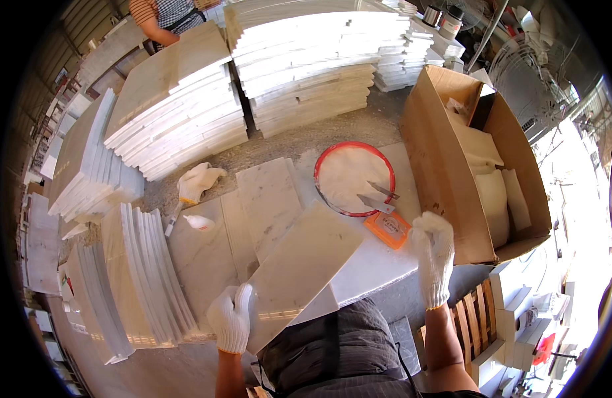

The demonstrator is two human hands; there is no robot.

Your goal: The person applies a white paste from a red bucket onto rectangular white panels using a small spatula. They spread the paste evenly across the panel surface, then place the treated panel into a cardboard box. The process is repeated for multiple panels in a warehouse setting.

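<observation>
In a white knit glove, my left hand (229, 320) grips the lower left edge of a pale stone tile (305, 265). The tile lies slantwise in front of me, over other tiles and the work surface. My right hand (433, 255), gloved too, is raised at the right beside an orange box (388, 229). Its fingers are curled together; whether anything is in them is hidden. Behind the orange box stands a red-rimmed basin (354, 174) of white material. Two flat metal scrapers (376, 203) rest at its near right rim.
Stacked stone tiles (180, 99) stand behind and left, with upright tiles (147, 265) nearer. A spare glove (198, 182), a small white bottle (200, 223) and a brush-like tool (174, 221) lie left. An open cardboard box (445, 166) stands right. Another person (170, 20) is far left.
</observation>
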